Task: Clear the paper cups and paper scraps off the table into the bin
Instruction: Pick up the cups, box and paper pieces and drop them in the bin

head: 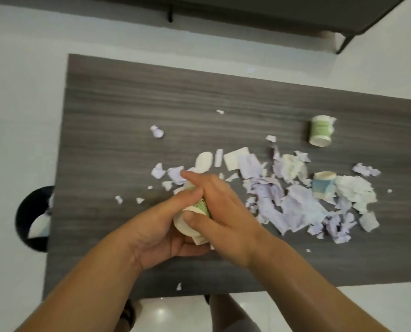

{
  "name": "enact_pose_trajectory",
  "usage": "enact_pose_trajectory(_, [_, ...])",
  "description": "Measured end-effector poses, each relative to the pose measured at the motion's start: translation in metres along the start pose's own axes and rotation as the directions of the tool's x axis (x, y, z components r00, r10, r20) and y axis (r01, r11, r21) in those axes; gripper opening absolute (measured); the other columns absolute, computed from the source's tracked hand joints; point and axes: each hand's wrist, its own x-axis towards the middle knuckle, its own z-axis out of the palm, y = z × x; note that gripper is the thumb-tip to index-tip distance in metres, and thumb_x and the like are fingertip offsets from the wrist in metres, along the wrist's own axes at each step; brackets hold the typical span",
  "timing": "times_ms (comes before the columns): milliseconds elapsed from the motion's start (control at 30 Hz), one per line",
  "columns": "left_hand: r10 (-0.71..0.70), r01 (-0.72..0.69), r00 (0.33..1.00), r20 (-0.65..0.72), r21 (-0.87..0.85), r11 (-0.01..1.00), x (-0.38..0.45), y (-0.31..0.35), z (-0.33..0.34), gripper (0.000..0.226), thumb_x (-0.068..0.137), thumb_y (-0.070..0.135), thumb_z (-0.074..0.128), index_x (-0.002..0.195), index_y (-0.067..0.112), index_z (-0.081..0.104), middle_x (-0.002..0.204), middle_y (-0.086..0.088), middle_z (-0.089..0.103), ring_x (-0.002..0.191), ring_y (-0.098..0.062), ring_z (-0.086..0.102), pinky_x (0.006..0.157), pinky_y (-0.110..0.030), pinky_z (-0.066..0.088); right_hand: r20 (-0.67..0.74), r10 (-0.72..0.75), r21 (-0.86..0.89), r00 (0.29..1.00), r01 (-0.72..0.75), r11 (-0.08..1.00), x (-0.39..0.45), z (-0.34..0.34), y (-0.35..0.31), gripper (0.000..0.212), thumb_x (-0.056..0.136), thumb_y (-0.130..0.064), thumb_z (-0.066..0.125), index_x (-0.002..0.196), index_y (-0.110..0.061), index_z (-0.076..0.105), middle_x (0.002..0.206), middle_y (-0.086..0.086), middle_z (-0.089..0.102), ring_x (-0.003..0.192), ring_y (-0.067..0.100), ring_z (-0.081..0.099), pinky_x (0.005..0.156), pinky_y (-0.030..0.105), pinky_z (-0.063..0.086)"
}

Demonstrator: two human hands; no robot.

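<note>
Both hands were wrapped around one paper cup (195, 220) over the middle of the table (118, 130), a bit nearer its near edge. The left hand (161, 233) cupped it from below with curled fingers, and its thumb lay along the cup's side. The right hand (221, 212) gripped it from the top, thumb pressed on the round cream end. The cup was smooth and cream, with a green patterned band. It lay tilted on its side between the palms.

The table was a long rectangle of dark grey wood with fine straight lines in it.

A big heap of paper scraps (293, 200) lay toward the right end of the table. The bits were torn, crinkly and jagged, some pale purple and some white. A few flat white pieces, one oval and some square, lay just beyond the hands.

A blue-banded paper cup (323, 185) sat in the heap with scraps touching it. A green-banded paper cup (320, 133) lay on its side near the far right corner, apart from the heap, with paper stuffed in one end.

Small loose scraps were dotted about. One crumpled purple ball (157, 131) lay alone toward the far edge.

A round black bin (28, 212) stood on the pale floor just beside the left edge of the table, with paper inside it.
</note>
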Motion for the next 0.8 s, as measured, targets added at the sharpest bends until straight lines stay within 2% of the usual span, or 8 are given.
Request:
enact_pose_trajectory(167, [0.113,-0.136,0.976,-0.184,-0.118,0.984,-0.057,-0.011,-0.067,0.049,0.092,0.041,0.072,0.131,0.012,0.074,0.123,-0.019,0.071,0.112,-0.033,0.067,0.100,-0.052,0.048,0.148,-0.010,0.185,0.989,-0.018,0.983,0.042,0.084,-0.027,0.070,0.095,-0.059,0.052,0.159,-0.062,0.025,0.146,-0.033,0.043,0.146,-0.003,0.035,0.121,0.039,0.032])
enact_pose_trajectory(267, [0.163,-0.227,0.940,-0.299,-0.194,0.954,-0.091,-0.017,-0.110,0.044,0.086,0.035,0.073,0.122,0.010,0.075,0.110,-0.019,0.073,0.098,-0.032,0.071,0.080,-0.044,0.055,0.197,0.034,0.401,0.980,-0.112,0.909,0.074,0.130,-0.052,0.050,0.096,-0.063,0.052,0.146,-0.063,0.050,0.149,-0.024,0.056,0.143,0.005,0.050,0.119,0.045,0.041])
enact_pose_trajectory(333, [0.162,-0.254,0.916,-0.367,-0.217,0.943,-0.117,-0.023,-0.143,0.044,0.083,0.033,0.070,0.119,0.008,0.074,0.109,-0.021,0.075,0.092,-0.032,0.072,0.072,-0.039,0.056,0.094,0.032,0.378,0.995,-0.065,0.924,0.094,0.162,-0.070,0.038,0.098,-0.057,0.049,0.130,-0.053,0.069,0.133,-0.018,0.071,0.126,0.005,0.065,0.105,0.035,0.053])
enact_pose_trajectory(400, [0.158,-0.280,0.893,-0.422,-0.246,0.928,-0.138,-0.030,-0.174,0.054,0.082,0.032,0.071,0.127,0.002,0.070,0.119,-0.027,0.075,0.101,-0.040,0.072,0.073,-0.040,0.056,-0.117,0.097,0.284,0.988,-0.060,0.957,0.114,0.182,-0.089,0.031,0.091,-0.051,0.051,0.106,-0.046,0.077,0.100,-0.019,0.078,0.090,-0.003,0.072,0.078,0.015,0.054])
enact_pose_trajectory(467, [0.166,-0.344,0.835,-0.525,-0.263,0.901,-0.160,-0.035,-0.209,0.059,0.078,0.031,0.075,0.131,0.005,0.069,0.119,-0.022,0.076,0.105,-0.037,0.073,0.069,-0.039,0.060,-0.261,0.149,0.018,0.954,-0.150,0.989,0.140,0.194,-0.093,0.029,0.085,-0.052,0.053,0.094,-0.032,0.072,0.078,-0.012,0.070,0.074,0.004,0.068,0.066,0.018,0.047])
enact_pose_trajectory(533, [0.184,-0.406,0.741,-0.645,-0.213,0.889,-0.177,-0.040,-0.249,0.060,0.074,0.031,0.077,0.130,0.011,0.071,0.114,-0.015,0.077,0.102,-0.031,0.075,0.068,-0.040,0.062,-0.191,0.299,-0.348,0.935,-0.349,0.870,0.166,0.203,-0.090,0.049,0.084,-0.067,0.068,0.105,-0.023,0.064,0.101,0.000,0.064,0.105,0.026,0.067,0.084,0.032,0.050])
enact_pose_trajectory(633, [0.173,-0.346,0.562,-0.809,-0.040,0.937,-0.183,-0.053,-0.309,0.049,0.067,0.040,0.081,0.115,0.028,0.075,0.106,-0.004,0.081,0.095,-0.025,0.078,0.069,-0.041,0.066,-0.111,0.548,-0.560,0.829,-0.508,0.655,0.186,0.215,-0.084,0.112,0.060,-0.083,0.084,0.138,-0.013,0.045,0.142,0.015,0.048,0.132,0.038,0.054,0.104,0.047,0.047])
enact_pose_trajectory(800, [0.098,0.018,0.387,-0.917,0.114,0.993,-0.115,-0.077,-0.398,0.070,0.075,0.054,0.078,0.136,0.026,0.060,0.110,0.001,0.068,0.092,-0.022,0.070,0.073,-0.044,0.068,-0.162,0.512,-0.601,0.844,-0.496,0.627,0.195,0.220,-0.070,0.111,0.050,-0.084,0.086,0.124,-0.014,0.045,0.128,0.012,0.051,0.119,0.038,0.058,0.084,0.044,0.044])
